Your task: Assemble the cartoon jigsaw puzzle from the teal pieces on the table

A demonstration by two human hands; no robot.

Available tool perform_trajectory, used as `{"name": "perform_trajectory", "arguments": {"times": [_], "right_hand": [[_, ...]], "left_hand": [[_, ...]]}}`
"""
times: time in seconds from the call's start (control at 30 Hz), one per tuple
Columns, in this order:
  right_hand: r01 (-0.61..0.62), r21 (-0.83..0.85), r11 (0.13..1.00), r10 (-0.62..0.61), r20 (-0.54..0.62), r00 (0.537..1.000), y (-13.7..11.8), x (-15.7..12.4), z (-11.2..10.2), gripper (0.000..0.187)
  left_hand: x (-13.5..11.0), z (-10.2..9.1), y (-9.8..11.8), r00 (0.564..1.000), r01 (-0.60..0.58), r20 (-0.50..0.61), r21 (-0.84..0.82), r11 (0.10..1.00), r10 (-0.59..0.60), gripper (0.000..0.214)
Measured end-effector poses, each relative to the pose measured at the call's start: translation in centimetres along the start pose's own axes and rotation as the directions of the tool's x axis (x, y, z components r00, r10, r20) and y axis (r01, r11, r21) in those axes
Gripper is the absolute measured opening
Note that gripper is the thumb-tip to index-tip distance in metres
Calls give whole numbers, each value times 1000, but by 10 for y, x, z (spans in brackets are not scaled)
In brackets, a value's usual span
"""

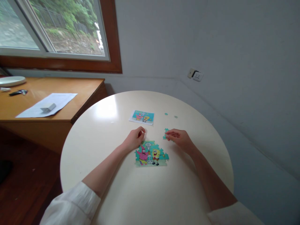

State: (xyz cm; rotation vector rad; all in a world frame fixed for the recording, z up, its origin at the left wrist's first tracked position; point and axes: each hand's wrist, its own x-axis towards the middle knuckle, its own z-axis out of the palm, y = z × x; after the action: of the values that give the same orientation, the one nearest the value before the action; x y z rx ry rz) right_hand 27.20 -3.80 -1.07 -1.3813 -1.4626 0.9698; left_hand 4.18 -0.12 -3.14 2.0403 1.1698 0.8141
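A partly assembled jigsaw puzzle point(152, 154) lies on the round table, showing a pink starfish, a pale tall figure and a yellow sponge on turquoise. Its upper right edge is stepped and ragged. My left hand point(135, 138) rests just above the puzzle's upper left corner, fingers loosely curled, with nothing visible in them. To the right and a little above the puzzle, my right hand point(179, 137) has its fingertips closed on a small turquoise cluster of jigsaw pieces point(166, 130). The fingers cover part of that cluster, so its full shape is hidden.
A small reference picture point(142, 117) lies beyond my left hand. Two loose pieces, one turquoise point(166, 114) and one greyish point(176, 117), sit toward the far right. A wooden desk point(93, 86) at left holds a paper sheet point(63, 98) and a small white block point(48, 107).
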Motion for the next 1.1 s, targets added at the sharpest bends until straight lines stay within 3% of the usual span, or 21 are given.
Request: {"name": "perform_trajectory", "arguments": {"times": [0.87,1.1], "right_hand": [[116,-159,980,-111,41,993,7,1,-2,24],[138,-115,984,-136,21,990,9,1,-1,23]], "left_hand": [[0,2,-2,1000,9,-10,-31,999,-9,13],[6,0,-3,993,47,-95,-160,986,-63,10]]}}
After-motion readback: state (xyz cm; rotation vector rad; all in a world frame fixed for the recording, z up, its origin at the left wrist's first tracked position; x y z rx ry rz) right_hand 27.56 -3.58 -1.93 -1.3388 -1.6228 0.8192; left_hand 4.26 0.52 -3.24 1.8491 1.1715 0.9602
